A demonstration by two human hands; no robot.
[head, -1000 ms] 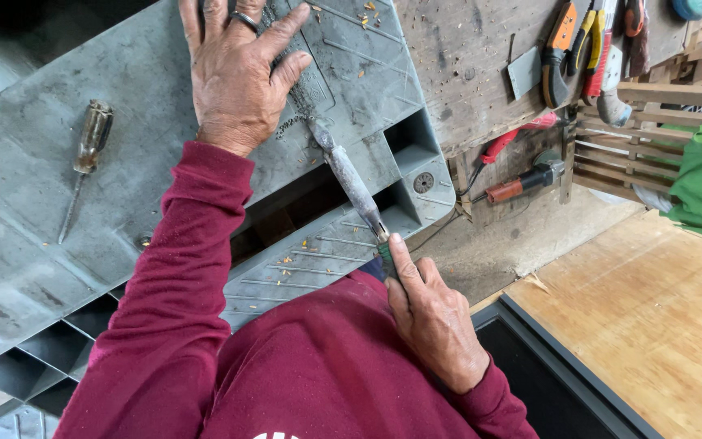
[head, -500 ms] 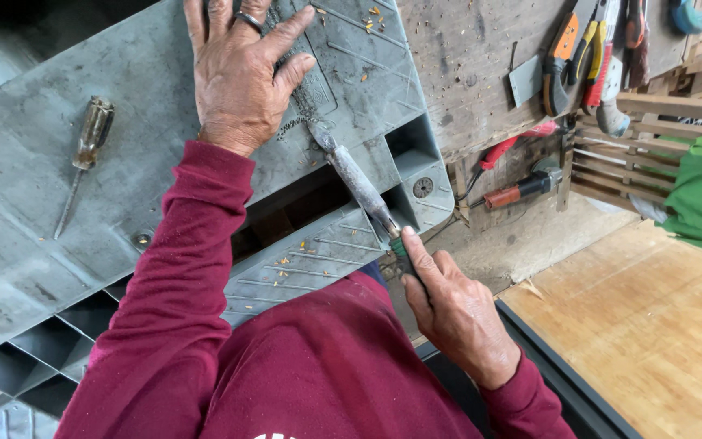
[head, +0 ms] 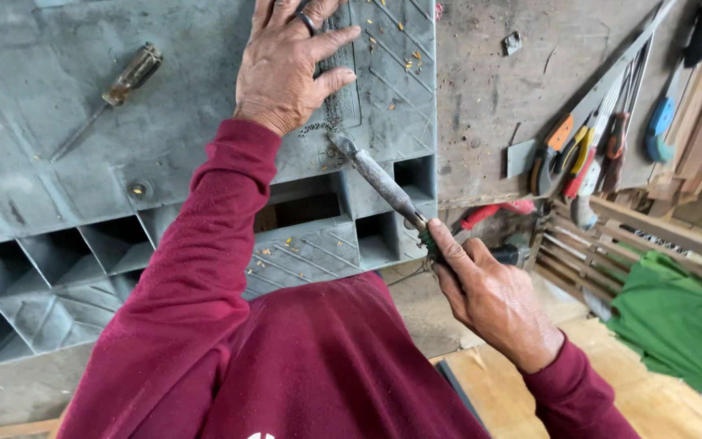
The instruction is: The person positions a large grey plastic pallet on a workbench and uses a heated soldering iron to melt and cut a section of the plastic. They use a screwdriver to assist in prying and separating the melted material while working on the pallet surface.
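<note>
Right hand [head: 493, 297] grip closed round handle of long file [head: 379, 180]; file axis slants up-left from grip, tip on grey plastic pallet [head: 58, 162] just below left hand [head: 286, 69], which lies flat on pallet, holding nothing; screwdriver [head: 107, 97] well apart left

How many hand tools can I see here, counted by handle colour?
Tools held or lying on the pallet:
Green handle: 1, the file in the right hand
Brown handle: 1, the screwdriver
Red handle: 1, the pliers beside the pallet
Total: 3
</note>
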